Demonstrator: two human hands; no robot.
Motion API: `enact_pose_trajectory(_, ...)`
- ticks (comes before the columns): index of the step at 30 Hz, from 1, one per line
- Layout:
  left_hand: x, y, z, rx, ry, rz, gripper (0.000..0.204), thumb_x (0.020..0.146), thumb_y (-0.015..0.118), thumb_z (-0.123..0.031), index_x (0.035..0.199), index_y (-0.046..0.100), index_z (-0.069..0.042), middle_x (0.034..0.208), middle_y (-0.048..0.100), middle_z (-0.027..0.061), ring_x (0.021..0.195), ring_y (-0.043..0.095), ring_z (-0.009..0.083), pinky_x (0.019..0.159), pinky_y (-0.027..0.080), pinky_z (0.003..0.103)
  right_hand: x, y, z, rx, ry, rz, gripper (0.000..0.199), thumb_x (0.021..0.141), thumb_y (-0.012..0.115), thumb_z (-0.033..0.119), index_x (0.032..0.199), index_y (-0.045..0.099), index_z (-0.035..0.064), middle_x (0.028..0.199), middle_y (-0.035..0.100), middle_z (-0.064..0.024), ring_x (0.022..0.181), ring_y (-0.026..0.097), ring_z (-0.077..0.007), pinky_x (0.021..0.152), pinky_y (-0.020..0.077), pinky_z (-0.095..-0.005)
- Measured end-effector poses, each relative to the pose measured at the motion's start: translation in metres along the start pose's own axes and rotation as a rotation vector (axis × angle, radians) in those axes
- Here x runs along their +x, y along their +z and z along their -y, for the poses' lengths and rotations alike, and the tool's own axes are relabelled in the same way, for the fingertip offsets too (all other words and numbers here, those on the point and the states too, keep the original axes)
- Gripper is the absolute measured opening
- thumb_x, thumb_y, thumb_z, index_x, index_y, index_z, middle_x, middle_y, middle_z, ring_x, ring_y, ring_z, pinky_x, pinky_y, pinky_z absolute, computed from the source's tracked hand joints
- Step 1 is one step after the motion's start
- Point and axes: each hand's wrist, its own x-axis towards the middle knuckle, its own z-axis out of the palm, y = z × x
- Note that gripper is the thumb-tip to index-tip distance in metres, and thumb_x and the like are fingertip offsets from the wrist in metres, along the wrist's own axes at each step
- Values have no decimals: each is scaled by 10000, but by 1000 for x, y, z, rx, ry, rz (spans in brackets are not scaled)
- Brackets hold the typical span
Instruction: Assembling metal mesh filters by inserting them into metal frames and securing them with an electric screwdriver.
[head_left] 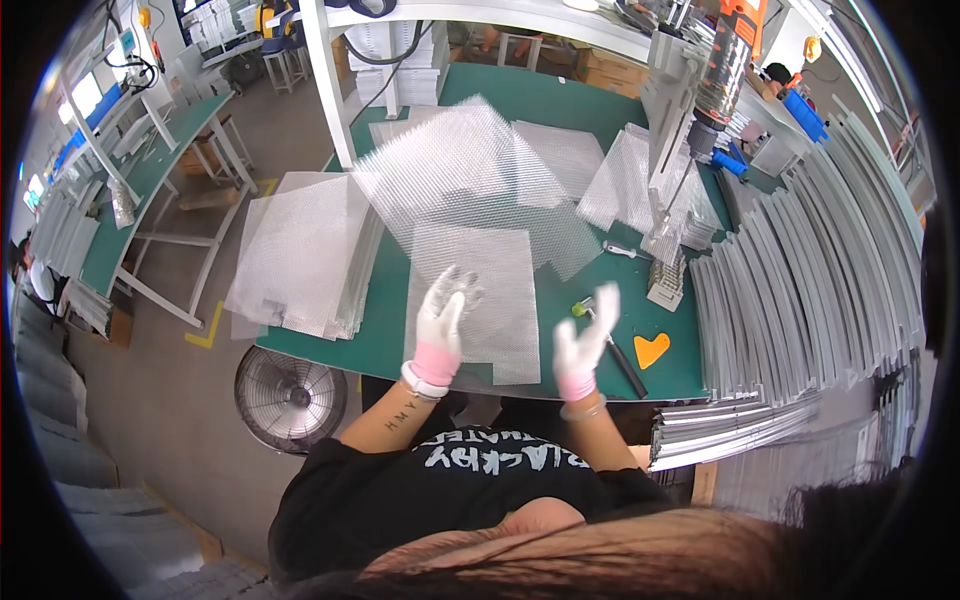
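Both my hands wear white gloves with pink cuffs. My left hand (441, 322) is raised over a clear plastic mesh sheet (478, 290) that lies flat on the green table (570, 105), fingers spread, holding nothing. My right hand (585, 342) hovers open to the right of that sheet, near a small yellow-green tool (581, 309) and a black-handled tool (627, 366). Another large mesh sheet (460, 165) lies tilted behind the flat one.
A stack of mesh sheets (305, 255) overhangs the table's left edge. More sheets (630, 180) lie at the right. Grey metal strips (800, 290) are fanned along the right side. An orange heart-shaped piece (651, 349) sits nearby. A hanging power screwdriver (722, 70) dangles above. A floor fan (288, 397) stands below.
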Motion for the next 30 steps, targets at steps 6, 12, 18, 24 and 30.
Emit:
enact_pose_trajectory(6, -17, -50, -33, 47, -74, 61, 469, 966, 453, 13, 1425, 367, 54, 1311, 556, 195, 1149, 596, 242, 1003, 498, 375, 42, -38, -52, 596, 557, 130, 497, 1019, 481, 136, 1453, 334, -56, 1333, 545, -165, 1194, 545, -216, 1042, 423, -341)
enact_pose_trajectory(12, -38, -55, -47, 568, -61, -111, 667, 866, 611, -21, 1476, 341, -10, 1288, 558, 193, 1016, 615, 216, 847, 520, 333, 15, -15, 36, 95, 444, 535, 922, 831, 716, 159, 1534, 148, -24, 867, 668, -77, 724, 626, -144, 679, 511, -256)
enact_pose_trajectory(18, -26, -72, -27, 1583, 153, 160, 808, 741, 791, -289, 1410, 434, -10, 1130, 581, 223, 984, 601, 361, 855, 507, 423, -8, 11, 8, -171, 420, 576, 955, 800, 736, 226, 1528, 162, -2, 889, 668, -172, 716, 649, -310, 680, 530, -373)
enact_pose_trajectory(24, -24, -83, -14, 1731, -17, 188, 776, 760, 772, -342, 1392, 459, -20, 1100, 599, 209, 977, 614, 354, 832, 515, 438, -17, 25, -3, -280, 429, 683, 962, 800, 735, 290, 1527, 165, 20, 1092, 642, -277, 973, 643, -421, 842, 525, -443)
enact_pose_trajectory(30, -23, -86, -11, 1793, -36, 221, 769, 761, 769, -373, 1391, 479, -42, 1112, 601, 197, 984, 617, 343, 842, 516, 433, -22, 27, -9, -333, 424, 747, 855, 814, 727, 322, 1482, 292, 13, 1236, 591, -272, 1103, 606, -402, 930, 497, -432)
